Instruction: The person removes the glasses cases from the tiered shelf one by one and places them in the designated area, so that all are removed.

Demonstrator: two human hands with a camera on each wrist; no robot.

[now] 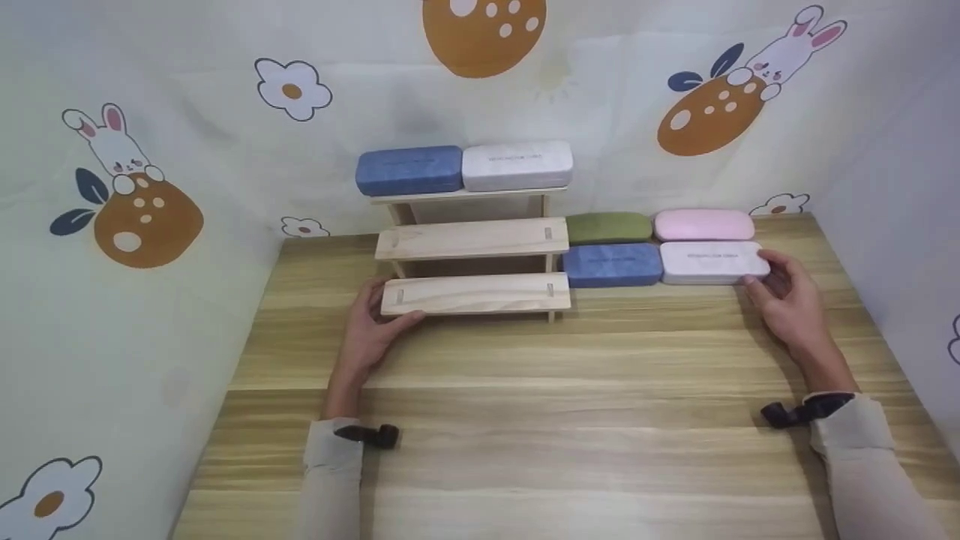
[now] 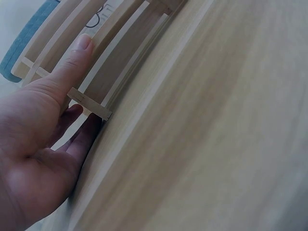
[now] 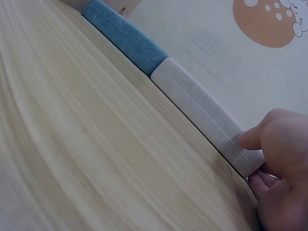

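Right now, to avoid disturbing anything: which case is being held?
The white case on the table: the right hand holds its end; no hand touches any other.

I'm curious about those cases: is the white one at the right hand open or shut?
Shut: the white case at the right hand shows one thin seam along its side, with no visible gap.

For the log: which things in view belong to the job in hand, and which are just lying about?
Likely part of the job:
- three-tier wooden stand, held by the left hand
- lower white case, held by the right hand
- lower blue case, green case, pink case
- top blue case, top white case

Just surroundings:
- bunny-print backdrop
- wood-grain tabletop
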